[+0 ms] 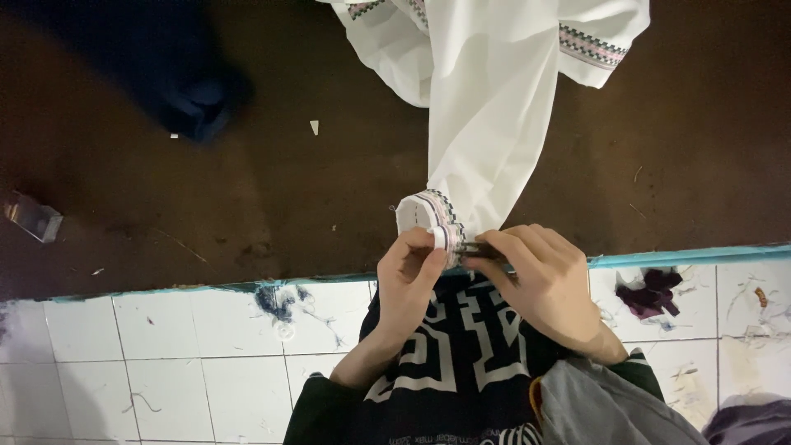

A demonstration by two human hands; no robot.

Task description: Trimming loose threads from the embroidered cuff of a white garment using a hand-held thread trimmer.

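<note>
White garment with patterned pink-and-dark trim is hanging down over the dark brown worktop, its sleeve cuff lying at the worktop's near, teal-painted edge. At that cuff, the left hand is pinching the trimmed hem between thumb and fingers, pressed together on the cloth. Just right of the cuff, the right hand is curling its fingers around a small dark metal tool whose tip is touching the trim; what kind of tool it is cannot be told. Below the worktop's edge, white floor tiles are carrying thread scraps.
</note>
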